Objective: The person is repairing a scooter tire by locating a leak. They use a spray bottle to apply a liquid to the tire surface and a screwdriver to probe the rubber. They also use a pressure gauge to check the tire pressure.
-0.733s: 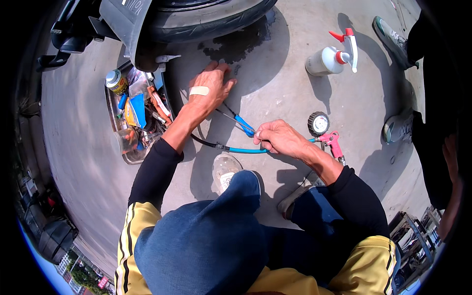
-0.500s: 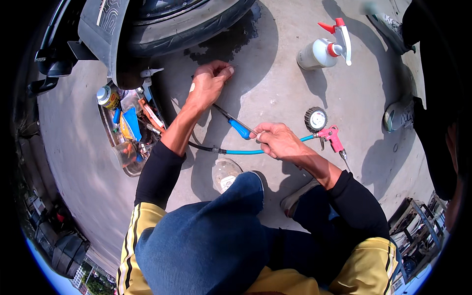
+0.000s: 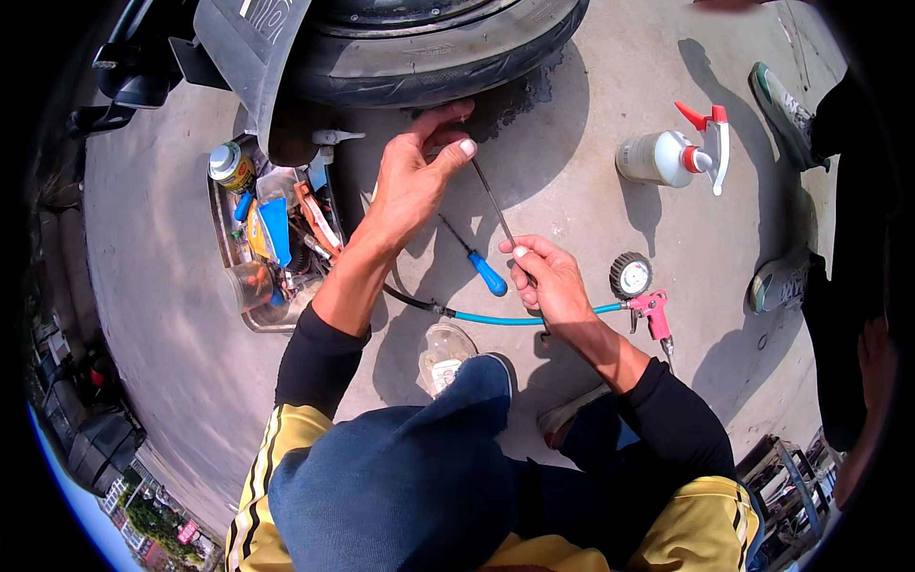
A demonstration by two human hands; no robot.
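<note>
A thin dark metal rod [image 3: 495,202] slants between my hands. My right hand [image 3: 553,283] is closed round its lower part, thumb on top; a hooked dark end pokes out below the fist. At the rod's upper end, the thumb and curled fingers of my left hand [image 3: 416,176] grip it, though the tip is hidden. The left forefinger stretches up close to the tyre [image 3: 438,69]; I cannot tell whether it touches. A screwdriver [image 3: 489,274] with a blue handle lies on the ground between my hands.
Left stands a tray [image 3: 227,234] of tools with a can [image 3: 229,164] in it. A blue air hose [image 3: 505,319] runs to a pink inflator gun [image 3: 652,313] with a round gauge [image 3: 631,275]. A white spray bottle [image 3: 653,159] stands right. Another person's shoes [image 3: 783,110] are far right.
My right hand has lifted slightly, and the rod now stands apart from the screwdriver on the ground. My left hand has shifted and its forefinger has stretched out. The whole view has shifted.
</note>
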